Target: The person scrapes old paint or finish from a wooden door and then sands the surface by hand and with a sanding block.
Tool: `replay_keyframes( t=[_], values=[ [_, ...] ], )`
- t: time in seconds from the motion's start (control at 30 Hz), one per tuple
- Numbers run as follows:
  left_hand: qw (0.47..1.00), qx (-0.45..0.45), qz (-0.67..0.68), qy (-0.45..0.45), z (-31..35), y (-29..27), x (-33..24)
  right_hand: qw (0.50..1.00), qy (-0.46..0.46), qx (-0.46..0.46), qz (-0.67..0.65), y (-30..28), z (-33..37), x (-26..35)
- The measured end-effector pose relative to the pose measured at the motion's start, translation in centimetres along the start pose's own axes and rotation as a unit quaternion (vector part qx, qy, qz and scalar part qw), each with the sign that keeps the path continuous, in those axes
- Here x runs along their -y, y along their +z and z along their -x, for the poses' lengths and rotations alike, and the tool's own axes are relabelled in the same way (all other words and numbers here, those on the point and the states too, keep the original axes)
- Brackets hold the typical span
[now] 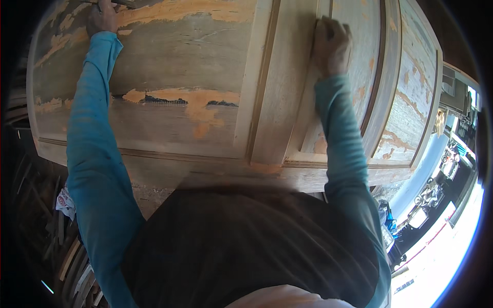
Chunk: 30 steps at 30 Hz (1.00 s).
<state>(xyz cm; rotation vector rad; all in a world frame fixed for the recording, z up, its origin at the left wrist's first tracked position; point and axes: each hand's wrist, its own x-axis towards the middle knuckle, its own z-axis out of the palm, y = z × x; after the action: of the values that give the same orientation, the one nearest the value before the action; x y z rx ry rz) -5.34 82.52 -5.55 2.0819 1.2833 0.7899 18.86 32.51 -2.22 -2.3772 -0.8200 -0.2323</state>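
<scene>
A wide wooden door (174, 56) with raised mouldings lies before me, its panels patched with orange filler. At the far left, my left hand (102, 20) is closed round a thin dark tool (125, 3), cut off by the upper edge of the view, so its kind does not show. On the right, my right hand (333, 47) presses down with curled fingers beside the moulding of a narrow panel (359, 56). Whatever lies under those fingers is hidden, and the hand is slightly blurred.
Strips of wood (77, 264) are stacked in the dark at the lower left, near a white printed bag (65, 203). Beyond the door's right end, motorbikes (429, 195) stand by a bright opening. The door's near edge (205, 163) runs close to my body.
</scene>
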Motion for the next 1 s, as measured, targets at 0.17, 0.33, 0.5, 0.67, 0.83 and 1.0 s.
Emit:
replay_keyframes(
  t=[0.17,0.33,0.5,0.67,0.83,1.0],
  values=[
    [1.0,0.02,0.015,0.013,-0.1,1.3,-1.5,0.994,0.071,-0.021,0.083,4.3,-14.0,-4.0],
    [0.997,0.007,0.078,-0.01,-0.5,0.0,2.5,0.999,-0.001,0.032,0.006,-3.8,9.2,2.7],
    [0.998,0.042,0.04,0.001,0.4,0.8,0.3,0.999,0.045,0.002,0.003,-2.7,5.4,2.6],
    [0.981,0.035,-0.103,0.161,-4.2,2.3,4.0,0.998,0.058,0.011,0.013,-0.4,-3.6,0.0],
    [1.0,0.008,0.003,0.028,-0.8,0.8,0.2,1.0,0.029,-0.003,-0.003,-6.2,16.9,4.8],
    [1.0,0.021,0.021,0.008,0.1,2.0,-0.7,0.996,0.087,0.011,-0.013,-5.6,12.3,5.2]
  ],
)
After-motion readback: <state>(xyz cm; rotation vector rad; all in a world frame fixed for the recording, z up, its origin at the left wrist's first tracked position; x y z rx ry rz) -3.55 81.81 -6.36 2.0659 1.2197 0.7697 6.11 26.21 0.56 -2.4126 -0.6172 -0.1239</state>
